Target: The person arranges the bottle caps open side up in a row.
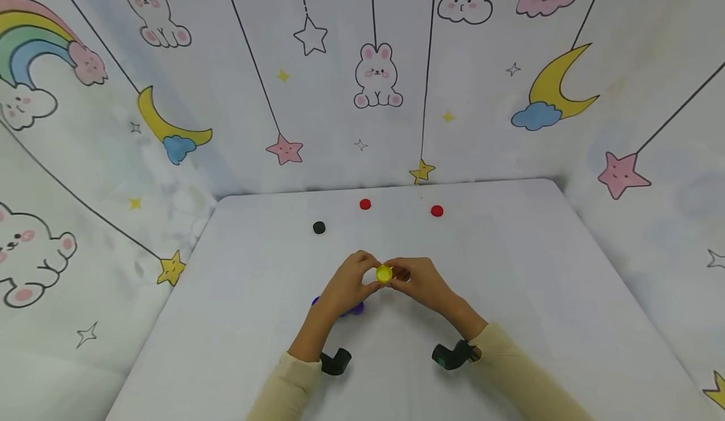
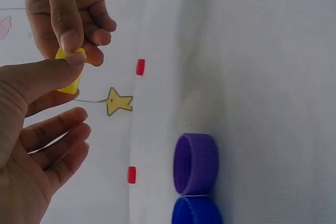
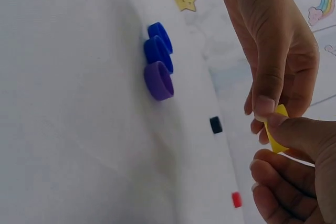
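Note:
A yellow bottle cap (image 1: pixel 384 274) is held up above the white table, pinched from both sides. My left hand (image 1: pixel 352 286) grips its left edge between thumb and fingers, while my right hand (image 1: pixel 421 282) pinches the right edge. Seen from the head, the cap's hollow side faces up toward the camera. Below the left hand, partly hidden by it, stand a purple cap (image 3: pixel 158 81) and two blue caps, the nearer blue cap (image 3: pixel 158 54) touching the purple one in the right wrist view. The other fingers of both hands are loosely bent.
Toward the back of the table (image 1: pixel 510 251) lie a black cap (image 1: pixel 319 227), a red cap (image 1: pixel 365 204) and a second red cap (image 1: pixel 437 211). A cloth backdrop (image 1: pixel 238 94) printed with rabbits, stars and moons rises behind the table and along both sides.

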A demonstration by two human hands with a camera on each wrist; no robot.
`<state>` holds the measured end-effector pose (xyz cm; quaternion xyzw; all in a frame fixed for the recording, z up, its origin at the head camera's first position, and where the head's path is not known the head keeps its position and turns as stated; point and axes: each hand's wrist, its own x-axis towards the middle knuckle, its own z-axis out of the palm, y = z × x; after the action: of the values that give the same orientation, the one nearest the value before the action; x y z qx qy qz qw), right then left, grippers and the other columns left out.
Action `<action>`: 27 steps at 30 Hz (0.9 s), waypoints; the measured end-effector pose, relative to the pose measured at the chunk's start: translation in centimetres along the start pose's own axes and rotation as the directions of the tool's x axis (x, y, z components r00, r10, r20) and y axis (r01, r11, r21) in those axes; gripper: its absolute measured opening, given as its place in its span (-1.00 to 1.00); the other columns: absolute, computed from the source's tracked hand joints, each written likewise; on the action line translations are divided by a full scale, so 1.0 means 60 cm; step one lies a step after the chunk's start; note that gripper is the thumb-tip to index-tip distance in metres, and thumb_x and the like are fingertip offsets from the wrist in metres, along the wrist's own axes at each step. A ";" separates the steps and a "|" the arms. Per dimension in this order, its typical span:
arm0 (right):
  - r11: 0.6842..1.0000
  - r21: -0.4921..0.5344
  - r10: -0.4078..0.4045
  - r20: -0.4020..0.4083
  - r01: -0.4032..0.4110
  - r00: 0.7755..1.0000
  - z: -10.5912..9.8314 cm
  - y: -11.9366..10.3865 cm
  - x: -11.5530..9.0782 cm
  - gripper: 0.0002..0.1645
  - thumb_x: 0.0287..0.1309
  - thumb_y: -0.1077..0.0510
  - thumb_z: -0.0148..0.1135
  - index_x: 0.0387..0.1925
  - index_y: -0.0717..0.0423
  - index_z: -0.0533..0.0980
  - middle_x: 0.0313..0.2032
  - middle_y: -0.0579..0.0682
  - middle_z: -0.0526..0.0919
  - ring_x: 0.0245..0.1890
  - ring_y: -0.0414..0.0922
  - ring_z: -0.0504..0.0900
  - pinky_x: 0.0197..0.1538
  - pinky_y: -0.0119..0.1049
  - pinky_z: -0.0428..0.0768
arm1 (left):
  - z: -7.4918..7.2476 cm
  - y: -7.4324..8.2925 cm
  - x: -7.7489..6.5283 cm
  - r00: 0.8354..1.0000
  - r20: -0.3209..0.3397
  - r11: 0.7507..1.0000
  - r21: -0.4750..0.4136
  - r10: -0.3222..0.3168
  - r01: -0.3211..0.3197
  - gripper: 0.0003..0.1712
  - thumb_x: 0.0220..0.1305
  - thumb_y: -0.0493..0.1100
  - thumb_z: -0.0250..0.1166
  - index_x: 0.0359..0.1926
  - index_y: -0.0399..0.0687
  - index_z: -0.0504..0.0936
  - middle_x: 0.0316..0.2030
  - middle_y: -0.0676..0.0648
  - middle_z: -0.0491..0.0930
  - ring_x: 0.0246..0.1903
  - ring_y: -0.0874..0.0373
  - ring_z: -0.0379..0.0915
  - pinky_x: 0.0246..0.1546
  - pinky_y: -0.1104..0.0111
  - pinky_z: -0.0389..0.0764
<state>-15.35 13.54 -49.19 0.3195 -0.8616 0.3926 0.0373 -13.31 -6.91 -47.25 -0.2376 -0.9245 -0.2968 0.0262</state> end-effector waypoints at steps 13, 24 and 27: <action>1.000 -0.014 -0.008 0.064 0.008 0.998 0.042 0.018 -0.022 -0.68 0.02 0.21 0.48 -0.12 0.09 0.65 -0.29 -0.10 0.73 -0.40 -0.25 0.58 -0.29 -0.46 0.59 | 0.040 -0.017 -0.032 1.000 0.022 0.991 0.130 -0.010 0.007 -0.65 0.15 -0.11 0.47 -0.07 -0.12 0.65 -0.04 -0.05 0.56 0.03 0.02 0.45 0.10 0.21 0.54; 0.999 -0.051 0.020 0.127 -0.014 0.992 0.068 0.027 -0.034 -0.70 0.01 0.20 0.49 -0.16 0.10 0.65 -0.40 -0.10 0.66 -0.44 -0.33 0.47 -0.35 -0.48 0.51 | 0.068 -0.037 -0.051 0.997 0.002 0.976 0.203 0.075 -0.074 -0.73 0.14 -0.10 0.46 -0.19 -0.13 0.67 -0.15 -0.07 0.58 -0.10 0.03 0.48 -0.01 0.20 0.52; 0.998 -0.054 0.041 0.135 -0.034 0.990 0.073 0.027 -0.035 -0.68 0.01 0.17 0.50 -0.15 0.08 0.65 -0.41 -0.13 0.63 -0.43 -0.34 0.46 -0.34 -0.47 0.50 | 0.070 -0.038 -0.054 0.996 -0.008 0.972 0.220 0.086 -0.083 -0.73 0.13 -0.11 0.47 -0.20 -0.14 0.67 -0.16 -0.07 0.58 -0.12 0.03 0.47 -0.02 0.19 0.51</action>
<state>-13.80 12.33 -53.92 0.3282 -0.8779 0.3481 -0.0206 -11.09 -7.55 -52.58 -0.2697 -0.9405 -0.1934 0.0731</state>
